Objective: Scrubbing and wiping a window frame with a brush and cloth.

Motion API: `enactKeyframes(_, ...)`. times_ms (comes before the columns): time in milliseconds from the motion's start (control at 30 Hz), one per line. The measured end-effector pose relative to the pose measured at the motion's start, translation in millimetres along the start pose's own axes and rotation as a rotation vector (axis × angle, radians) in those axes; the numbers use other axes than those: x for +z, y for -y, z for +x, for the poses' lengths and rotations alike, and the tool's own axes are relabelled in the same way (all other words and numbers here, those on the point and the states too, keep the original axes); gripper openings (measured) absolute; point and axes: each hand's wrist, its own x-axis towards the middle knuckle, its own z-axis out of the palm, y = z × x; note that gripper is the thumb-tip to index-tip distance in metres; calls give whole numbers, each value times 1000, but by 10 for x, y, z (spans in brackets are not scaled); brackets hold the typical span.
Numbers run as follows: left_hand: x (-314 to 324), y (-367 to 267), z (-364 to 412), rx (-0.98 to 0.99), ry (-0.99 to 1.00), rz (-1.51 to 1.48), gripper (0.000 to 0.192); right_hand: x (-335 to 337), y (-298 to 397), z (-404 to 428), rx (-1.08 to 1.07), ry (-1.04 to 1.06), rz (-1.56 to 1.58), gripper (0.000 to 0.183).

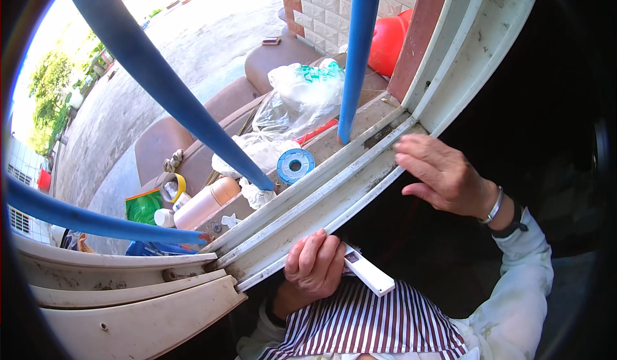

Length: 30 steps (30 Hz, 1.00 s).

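Observation:
My left hand [315,266] is closed at the inner edge of a dirty white window track [318,201]. From its fist sticks out a white, straight-edged bar [371,273] with a hollow part near the fingers; what it belongs to is hidden by the hand. My right hand [438,172] is over the inner edge at the track's far right end, thumb apart from the fingers and slightly blurred. Nothing shows in it, and I cannot tell whether its fingertips touch the frame. Dark grime lies along the track's grooves.
Blue bars [356,56] cross the opening. Beyond the track, the ledge holds a blue spool [295,166], a pink bottle [202,206], a yellow tape roll [180,186], a green packet [144,206] and plastic bags [299,100]. A red object [385,47] stands at the right.

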Motion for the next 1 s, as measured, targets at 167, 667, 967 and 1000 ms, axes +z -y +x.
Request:
enactKeyframes(167, -8, 12, 15, 15, 18, 15, 10, 306, -193, 92, -120, 36, 110, 36)
enactKeyframes(667, -5, 31, -18, 6, -7, -67, 11, 233, -394, 314, -384, 351, -309, 47)
enactKeyframes(967, -22, 14, 14, 1, 3, -77, 12, 36, -143, 113, -307, 310, -645, 39)
enactKeyframes(1000, -22, 14, 9, -13, 8, -74, 12, 55, -129, 18, -278, 210, -480, 31)
